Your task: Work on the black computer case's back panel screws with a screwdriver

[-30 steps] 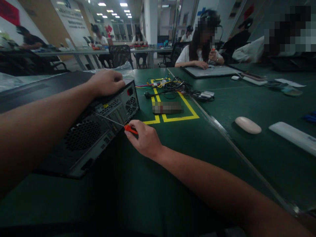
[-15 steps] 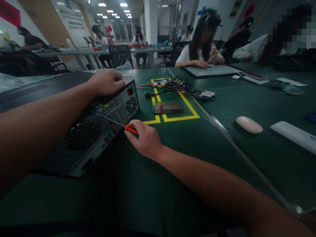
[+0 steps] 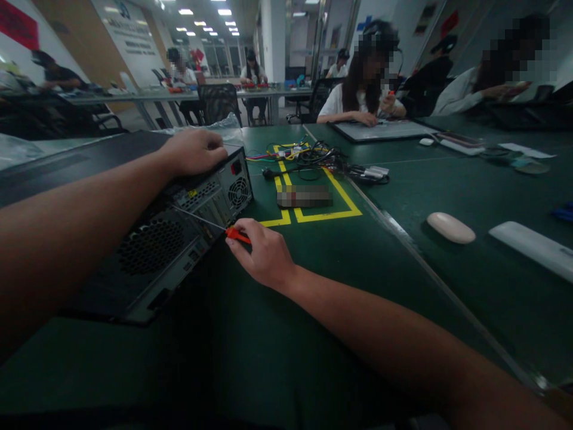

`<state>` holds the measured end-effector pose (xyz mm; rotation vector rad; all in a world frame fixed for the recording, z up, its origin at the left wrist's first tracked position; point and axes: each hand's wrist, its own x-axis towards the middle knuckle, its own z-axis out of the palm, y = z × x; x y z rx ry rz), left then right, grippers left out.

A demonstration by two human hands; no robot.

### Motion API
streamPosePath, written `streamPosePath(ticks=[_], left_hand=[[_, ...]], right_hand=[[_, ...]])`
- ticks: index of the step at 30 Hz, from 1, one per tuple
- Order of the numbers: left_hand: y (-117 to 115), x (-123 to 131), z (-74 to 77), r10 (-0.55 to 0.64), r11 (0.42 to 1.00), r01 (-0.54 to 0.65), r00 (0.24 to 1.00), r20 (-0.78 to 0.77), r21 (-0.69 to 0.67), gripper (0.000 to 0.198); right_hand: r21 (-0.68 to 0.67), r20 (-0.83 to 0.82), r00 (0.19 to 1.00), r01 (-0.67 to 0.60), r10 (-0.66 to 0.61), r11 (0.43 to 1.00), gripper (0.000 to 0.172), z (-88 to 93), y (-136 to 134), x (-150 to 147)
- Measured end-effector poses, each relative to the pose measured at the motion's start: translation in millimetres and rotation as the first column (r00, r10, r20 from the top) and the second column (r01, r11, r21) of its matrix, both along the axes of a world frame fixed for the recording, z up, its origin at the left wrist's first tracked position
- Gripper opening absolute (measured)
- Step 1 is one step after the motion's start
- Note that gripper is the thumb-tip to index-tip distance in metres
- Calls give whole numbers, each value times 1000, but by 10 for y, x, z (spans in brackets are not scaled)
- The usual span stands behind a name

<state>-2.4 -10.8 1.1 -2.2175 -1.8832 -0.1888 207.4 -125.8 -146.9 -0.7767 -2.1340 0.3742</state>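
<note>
A black desktop computer case (image 3: 210, 206) lies on its side at the left, its rear panel with vents, ports and a fan facing me. My left hand (image 3: 194, 150) rests on its top near the rear edge, fingers curled against it. Between the thumb and fingers of my right hand (image 3: 265, 251) is the orange handle of a screwdriver (image 3: 237, 235). Its long thin shaft reaches left to the rear panel, above the large round vent. The exact spot under the tip is too dark to make out.
Bundled cables (image 3: 320, 155) lie beyond the case, by yellow tape (image 3: 329, 215) on the green table (image 3: 358, 257). A blurred-out object (image 3: 304, 196) sits within the tape. Right of the table seam are a pale mouse (image 3: 450, 228) and a white bar (image 3: 532, 248). Co-workers sit opposite.
Both my hands, the screwdriver and the case stay almost exactly where they were. At the far right, a co-worker has shifted, and that person's hands now show.
</note>
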Motion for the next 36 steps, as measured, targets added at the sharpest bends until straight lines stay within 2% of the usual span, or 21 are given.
streamPosePath(ticks=[6,13,19,36], left_hand=[[15,-21,-14,-25,1000,24,999,27,10,45],[14,-12,13,-14,1000,15,999,38,-17,46],[23,-13,-4,-4,1000,4,1000,-15,-12,52],[46,-38,-18,-29,1000,29,1000,-11,3,48]], right_hand=[[-6,-1,1000,7,-7,1000,28,-5,-3,-9],[-7,4,1000,5,-5,1000,30,-3,-4,1],[-11,7,1000,10,-10,1000,32,-1,-5,-2],[-25,2,1000,12,-12,1000,36,18,-23,4]])
